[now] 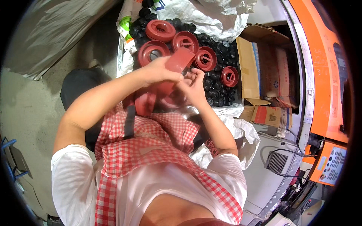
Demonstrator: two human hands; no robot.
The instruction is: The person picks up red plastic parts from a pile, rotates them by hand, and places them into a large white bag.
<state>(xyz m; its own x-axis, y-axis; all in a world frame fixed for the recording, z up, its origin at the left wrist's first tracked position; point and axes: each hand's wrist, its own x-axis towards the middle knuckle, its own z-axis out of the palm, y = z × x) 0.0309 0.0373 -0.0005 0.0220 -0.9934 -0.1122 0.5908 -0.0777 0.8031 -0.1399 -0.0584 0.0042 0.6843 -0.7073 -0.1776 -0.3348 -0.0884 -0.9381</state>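
Note:
My left hand (161,71) is closed round a red ring-shaped plastic part (180,61), tilted up on its side. At that part's lower edge, my right hand (194,86) has its fingers bent together; a small dark thing shows by the fingertips, too little of it to name. Beyond my hands, several more red plastic parts (160,31) with crossbars in their middles lie on a heap of small black round caps (218,84). Below my wrists, close to my lap, are further red parts (145,101), partly hidden by my arms and blurred.
White plastic sacking (211,19) lies over the heap's far side. On the right, open cardboard boxes (275,71) stand in an orange and grey machine (316,67) with a button panel (333,165) and a hanging black cable. A large grey cover (49,34) hangs at the far left.

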